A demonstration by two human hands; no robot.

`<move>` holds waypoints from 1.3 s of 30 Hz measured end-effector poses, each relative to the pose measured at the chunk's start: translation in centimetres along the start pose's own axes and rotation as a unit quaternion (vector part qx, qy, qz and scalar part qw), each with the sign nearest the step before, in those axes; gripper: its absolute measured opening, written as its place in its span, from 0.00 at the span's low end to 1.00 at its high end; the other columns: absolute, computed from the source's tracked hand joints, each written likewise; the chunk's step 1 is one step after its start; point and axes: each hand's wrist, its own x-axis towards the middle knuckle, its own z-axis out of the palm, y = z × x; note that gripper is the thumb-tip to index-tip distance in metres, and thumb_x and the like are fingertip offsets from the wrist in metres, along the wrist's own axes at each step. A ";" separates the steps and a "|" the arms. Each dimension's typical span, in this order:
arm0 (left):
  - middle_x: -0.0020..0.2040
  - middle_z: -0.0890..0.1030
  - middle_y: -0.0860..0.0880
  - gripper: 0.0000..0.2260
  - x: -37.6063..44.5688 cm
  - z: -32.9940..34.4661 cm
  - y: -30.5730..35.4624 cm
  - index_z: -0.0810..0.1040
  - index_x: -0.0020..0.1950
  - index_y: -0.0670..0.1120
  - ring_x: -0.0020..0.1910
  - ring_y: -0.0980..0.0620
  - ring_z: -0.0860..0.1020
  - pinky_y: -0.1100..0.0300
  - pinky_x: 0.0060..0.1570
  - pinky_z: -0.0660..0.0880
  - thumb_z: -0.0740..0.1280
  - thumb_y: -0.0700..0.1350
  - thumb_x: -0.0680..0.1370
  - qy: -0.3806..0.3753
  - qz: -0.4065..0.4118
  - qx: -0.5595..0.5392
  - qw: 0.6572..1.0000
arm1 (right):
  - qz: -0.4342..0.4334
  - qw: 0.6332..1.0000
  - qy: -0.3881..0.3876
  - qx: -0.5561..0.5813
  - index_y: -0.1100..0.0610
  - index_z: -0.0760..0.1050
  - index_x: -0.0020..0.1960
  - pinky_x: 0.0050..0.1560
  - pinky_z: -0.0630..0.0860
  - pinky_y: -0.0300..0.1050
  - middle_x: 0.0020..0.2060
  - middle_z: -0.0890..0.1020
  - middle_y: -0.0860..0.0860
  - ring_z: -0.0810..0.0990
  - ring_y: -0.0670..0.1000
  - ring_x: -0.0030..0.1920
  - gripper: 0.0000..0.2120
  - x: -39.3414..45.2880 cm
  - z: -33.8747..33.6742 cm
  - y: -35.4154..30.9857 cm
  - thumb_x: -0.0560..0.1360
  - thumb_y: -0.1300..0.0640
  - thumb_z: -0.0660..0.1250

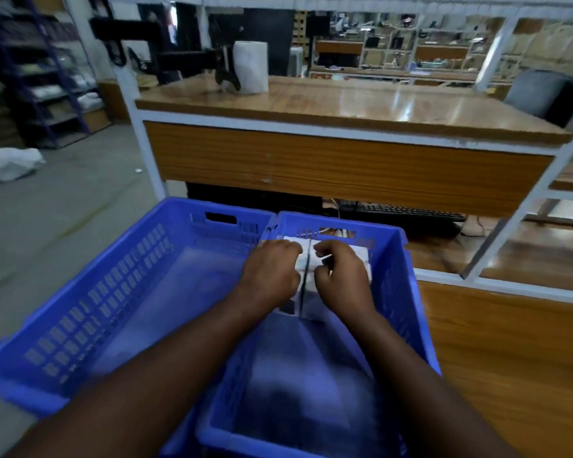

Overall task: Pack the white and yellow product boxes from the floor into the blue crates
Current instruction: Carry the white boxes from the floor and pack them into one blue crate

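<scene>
Two blue crates stand side by side on the floor in front of me. The left crate looks bare inside. In the right crate, at its far end, two white product boxes stand pressed together. My left hand grips the left box. My right hand grips the right box. Both hands lie over the box tops, so most of each box is hidden. The picture is blurred by motion.
A wooden workbench with a white metal frame stands just beyond the crates; a white paper roll is on it. A black keyboard lies on its lower shelf. Grey floor and a white sack are at left.
</scene>
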 end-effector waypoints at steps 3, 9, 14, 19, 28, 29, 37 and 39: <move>0.60 0.82 0.48 0.18 -3.3 -2.0 -2.6 0.80 0.62 0.50 0.59 0.44 0.79 0.49 0.59 0.76 0.66 0.46 0.73 0.055 -0.035 -0.074 0.995 | -0.041 0.998 -0.031 0.045 0.52 0.80 0.53 0.45 0.70 0.39 0.46 0.83 0.45 0.78 0.42 0.40 0.14 -0.7 1.0 -3.5 0.69 0.59 0.63; 0.58 0.83 0.50 0.18 -12.9 -7.6 -9.1 0.79 0.61 0.49 0.57 0.45 0.80 0.50 0.58 0.77 0.64 0.49 0.72 0.155 -0.079 -0.068 0.982 | -0.124 0.976 -0.076 0.161 0.52 0.82 0.50 0.45 0.76 0.37 0.44 0.85 0.45 0.83 0.44 0.41 0.14 -5.1 2.5 -14.5 0.69 0.62 0.64; 0.58 0.82 0.53 0.15 -25.4 -11.6 -16.5 0.78 0.62 0.51 0.57 0.49 0.80 0.51 0.58 0.77 0.64 0.51 0.77 0.226 -0.160 -0.094 0.956 | -0.186 0.927 -0.151 0.288 0.54 0.81 0.51 0.44 0.75 0.33 0.44 0.86 0.46 0.83 0.42 0.41 0.14 -12.4 7.3 -26.2 0.71 0.68 0.64; 0.56 0.81 0.59 0.12 -44.6 -14.3 -25.4 0.77 0.60 0.56 0.55 0.56 0.79 0.55 0.53 0.78 0.64 0.52 0.78 0.231 -0.302 -0.059 0.923 | -0.191 0.892 -0.292 0.287 0.55 0.81 0.52 0.40 0.77 0.35 0.46 0.86 0.47 0.83 0.45 0.41 0.13 -24.6 19.1 -35.2 0.74 0.69 0.66; 0.58 0.82 0.54 0.12 -82.0 -15.7 -31.4 0.80 0.61 0.51 0.58 0.53 0.79 0.58 0.56 0.76 0.67 0.49 0.78 0.196 -0.588 -0.050 0.783 | -0.224 0.740 -0.582 0.251 0.52 0.82 0.52 0.46 0.79 0.36 0.48 0.86 0.44 0.85 0.46 0.46 0.07 -52.2 37.1 -49.6 0.79 0.62 0.70; 0.57 0.83 0.54 0.12 -85.5 -15.6 -31.0 0.80 0.61 0.51 0.57 0.53 0.79 0.57 0.56 0.77 0.67 0.49 0.77 0.213 -0.620 -0.051 0.754 | -0.234 0.713 -0.613 0.247 0.53 0.82 0.52 0.46 0.78 0.34 0.48 0.86 0.44 0.85 0.45 0.45 0.06 -55.4 38.2 -51.2 0.79 0.62 0.70; 0.55 0.84 0.51 0.12 -108.5 -12.1 -26.2 0.82 0.59 0.48 0.55 0.52 0.80 0.59 0.56 0.75 0.70 0.45 0.76 0.280 -0.819 -0.048 0.499 | -0.340 0.502 -0.771 0.194 0.54 0.83 0.52 0.44 0.71 0.25 0.47 0.85 0.43 0.80 0.33 0.41 0.04 -79.2 45.9 -61.4 0.79 0.60 0.71; 0.56 0.84 0.48 0.13 -113.1 -11.5 -24.7 0.82 0.60 0.47 0.57 0.48 0.81 0.56 0.58 0.75 0.69 0.46 0.76 0.283 -0.855 -0.036 0.433 | -0.361 0.452 -0.796 0.179 0.53 0.83 0.52 0.44 0.72 0.27 0.47 0.86 0.44 0.80 0.34 0.39 0.04 -85.4 47.2 -63.4 0.78 0.59 0.72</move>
